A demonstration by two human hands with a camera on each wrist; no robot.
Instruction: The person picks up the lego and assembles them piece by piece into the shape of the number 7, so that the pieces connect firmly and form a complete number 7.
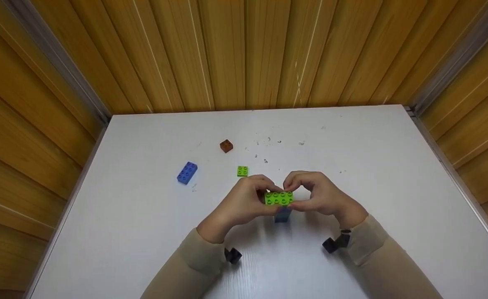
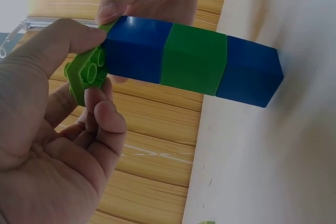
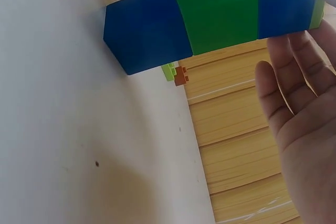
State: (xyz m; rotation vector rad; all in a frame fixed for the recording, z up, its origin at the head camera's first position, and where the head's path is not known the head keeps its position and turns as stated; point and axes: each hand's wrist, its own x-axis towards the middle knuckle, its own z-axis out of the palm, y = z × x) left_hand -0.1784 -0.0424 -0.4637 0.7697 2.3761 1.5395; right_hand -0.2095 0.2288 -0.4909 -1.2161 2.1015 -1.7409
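A tower of a blue brick (image 2: 137, 48), a green brick (image 2: 194, 59) and another blue brick (image 2: 249, 72) stands upright on the table. Across its top lies a thin lime brick (image 1: 279, 198) with two rows of studs, its left part jutting past the tower. My left hand (image 1: 244, 203) pinches the left end of the lime brick between thumb and fingers. At the brick's other end, my right hand (image 1: 320, 194) pinches it with thumb and index finger, while the remaining fingers (image 3: 278, 87) show beside the tower in the right wrist view.
Beyond the left hand lies a small lime brick (image 1: 242, 171). A brown brick (image 1: 226, 145) sits farther back, and a long blue brick (image 1: 187, 172) is to the left. Ribbed wood-look panels (image 1: 244, 54) enclose the white table (image 1: 123, 207) at the back and sides.
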